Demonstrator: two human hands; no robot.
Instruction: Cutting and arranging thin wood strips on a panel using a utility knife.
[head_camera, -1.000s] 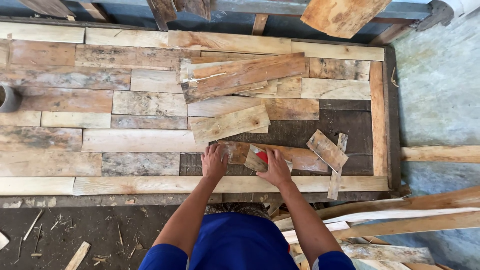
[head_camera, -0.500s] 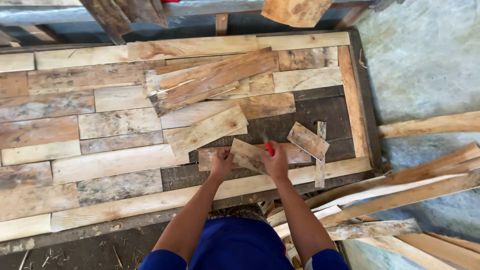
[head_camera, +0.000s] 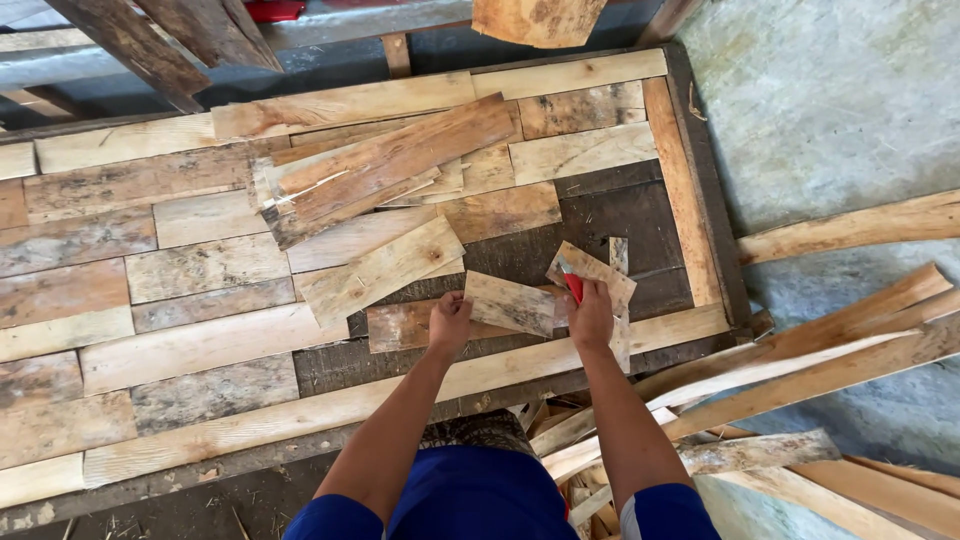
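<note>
Head view. We find a dark shallow frame (head_camera: 712, 215) lying flat, serving as the container; it holds a patchwork of flat, rectangular wooden planks, weathered grey, tan and reddish, rough-grained and fitted edge to edge. Part of its dark backing stays bare toward the frame's right portion. A loose stack of long reddish slats (head_camera: 385, 165) lies slantwise on the fitted planks near the frame's middle.

At the frame's near edge, the left hand (head_camera: 449, 322) is closed on the left end of a short pale plank (head_camera: 510, 303), mottled grey and rectangular, held tilted just above the bare backing. The right hand (head_camera: 590, 318) is curled shut around a red-handled tool (head_camera: 573, 287) at that plank's right end; we cannot tell the tool's kind. A small offcut (head_camera: 598, 266) lies just beyond it.

Outside the frame's right side, long pale splintered boards (head_camera: 800, 360) lie heaped on the grey concrete floor (head_camera: 850, 110).
</note>
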